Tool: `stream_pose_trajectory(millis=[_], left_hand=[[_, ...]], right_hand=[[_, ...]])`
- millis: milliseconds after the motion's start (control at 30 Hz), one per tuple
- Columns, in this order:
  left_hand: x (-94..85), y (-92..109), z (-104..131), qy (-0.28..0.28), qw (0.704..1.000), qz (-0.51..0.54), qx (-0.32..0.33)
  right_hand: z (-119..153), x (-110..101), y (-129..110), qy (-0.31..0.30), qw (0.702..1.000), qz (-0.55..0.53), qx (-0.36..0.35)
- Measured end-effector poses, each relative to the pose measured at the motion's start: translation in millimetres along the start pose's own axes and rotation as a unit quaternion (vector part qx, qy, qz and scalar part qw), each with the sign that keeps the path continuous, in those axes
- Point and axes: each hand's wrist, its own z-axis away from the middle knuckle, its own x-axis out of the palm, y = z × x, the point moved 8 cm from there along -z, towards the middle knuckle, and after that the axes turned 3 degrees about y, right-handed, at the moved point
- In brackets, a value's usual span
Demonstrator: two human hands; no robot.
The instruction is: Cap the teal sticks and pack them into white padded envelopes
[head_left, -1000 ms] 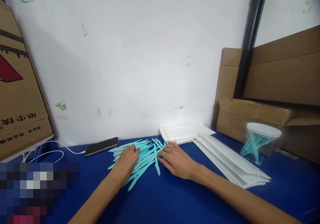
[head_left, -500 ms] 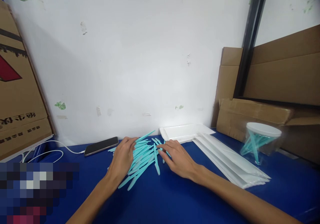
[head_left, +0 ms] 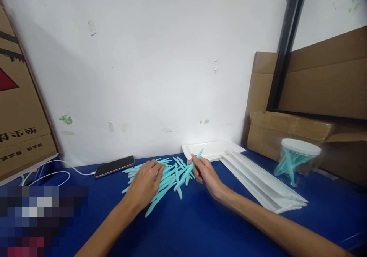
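Note:
Many slim turquoise plastic sticks (head_left: 169,178) lie in a loose pile on the blue table (head_left: 172,234). My right hand (head_left: 207,174) pinches one turquoise stick (head_left: 189,169) at the right side of the pile, its thin tip pointing up and to the right. Over the left part of the pile rests my left hand (head_left: 146,182), fingers bent and close together; whatever is under its fingertips is hidden.
A phone (head_left: 114,166) with a white cable lies at the left. White trays (head_left: 212,150) and white sleeves (head_left: 263,180) lie at the right. Beyond them stands a clear, white-lidded cup (head_left: 299,148) of turquoise sticks. Cardboard boxes (head_left: 289,129) flank the table.
My right hand has closed on a stick and lifted it at an angle. My left hand has shifted slightly right over the pile, its fingers curling more.

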Motion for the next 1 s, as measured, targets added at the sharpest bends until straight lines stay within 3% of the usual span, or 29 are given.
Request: stream_pose_trajectory(millis=[67,200,433,600,667,733,833,1000], left_hand=[[5.3,-19.6,-0.3,-0.053,0.988,-0.142,-0.011],[6.9,-42.6,1.3,-0.082,0.978,-0.183,-0.048],[18.7,-34.3,3.4,-0.113,0.969,-0.206,-0.074],[9.9,-20.8,2.9,-0.085,0.974,-0.193,-0.079],[3.0,-12.0,1.7,-0.053,0.988,-0.121,-0.076],[-2.7,0.6,1.1,-0.009,0.998,0.017,-0.063],[0.5,16.9,3.1,0.016,0.978,0.197,-0.066],[14.7,22.2,7.4,0.017,0.946,0.301,-0.115]], right_hand=[[-0.3,-1.5,-0.9,0.000,1.000,-0.003,0.009],[0.4,-0.2,0.1,-0.006,1.000,0.003,0.019],[3.7,2.0,2.6,-0.012,0.999,0.024,0.030],[5.6,-0.2,-1.0,0.004,0.998,0.069,0.012],[5.5,-0.4,-2.1,0.010,0.996,0.090,-0.002],[5.3,1.1,-1.3,0.007,0.995,0.102,-0.008],[6.3,7.9,1.4,-0.020,0.994,0.105,-0.010],[9.4,13.9,1.9,-0.041,0.995,0.081,-0.030]])
